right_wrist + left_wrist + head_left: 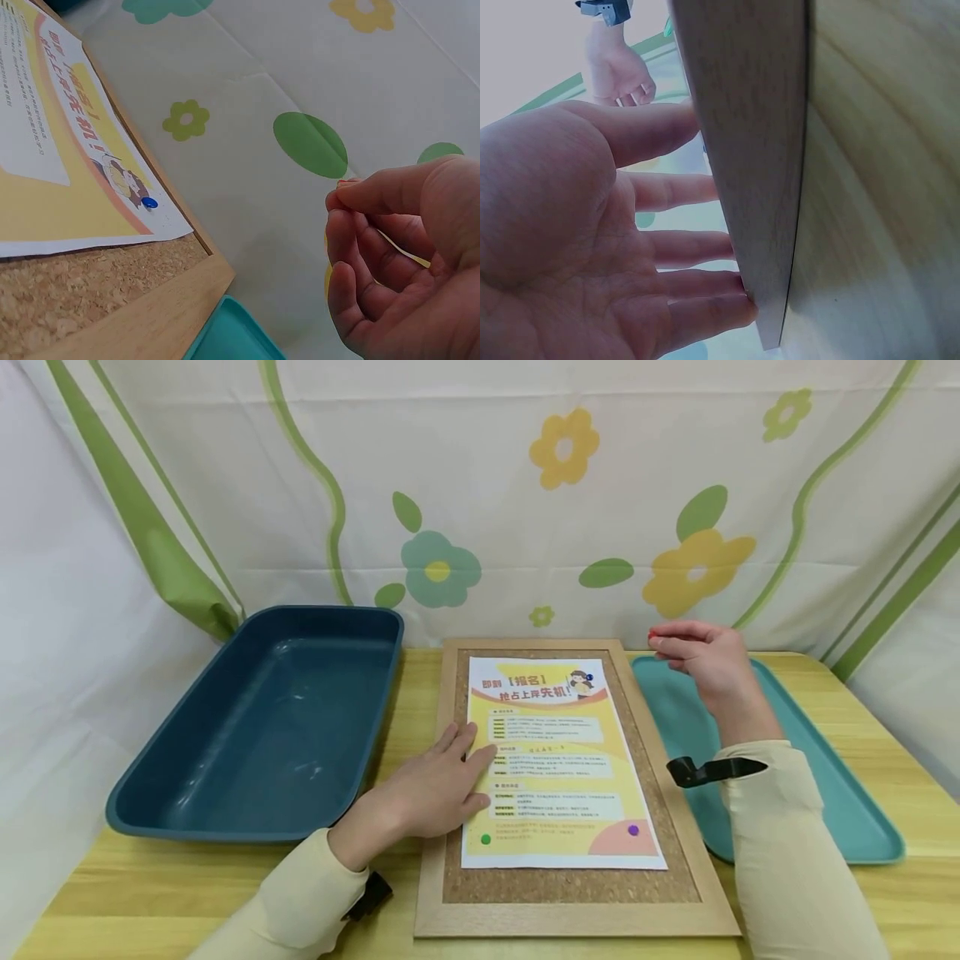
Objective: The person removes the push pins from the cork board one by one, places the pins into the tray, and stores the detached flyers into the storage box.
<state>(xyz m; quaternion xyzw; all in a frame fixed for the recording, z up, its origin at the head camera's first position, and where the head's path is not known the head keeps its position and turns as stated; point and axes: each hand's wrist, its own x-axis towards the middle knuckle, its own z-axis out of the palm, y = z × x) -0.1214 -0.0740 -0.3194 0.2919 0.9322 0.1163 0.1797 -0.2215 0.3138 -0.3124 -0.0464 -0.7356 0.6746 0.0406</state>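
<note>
A cork board [570, 887] with a wooden frame lies on the table, and a printed yellow poster [551, 760] is on it. Three thumbtacks sit in the poster: blue [589, 677] at upper right, green [486, 839] at lower left, purple [633, 830] at lower right. My left hand [442, 785] rests with spread fingers on the board's left side and the poster's edge. Above the far end of the teal tray, my right hand [712, 664] pinches a small red thumbtack [652, 634] between thumb and forefinger. Its tip barely shows in the right wrist view; the rest is hidden.
A deep dark-blue basin [255, 727] stands left of the board. To the right, the shallow teal tray [817, 777] lies partly under my right forearm. A flower-patterned curtain [517, 518] hangs behind the wooden table [150, 893].
</note>
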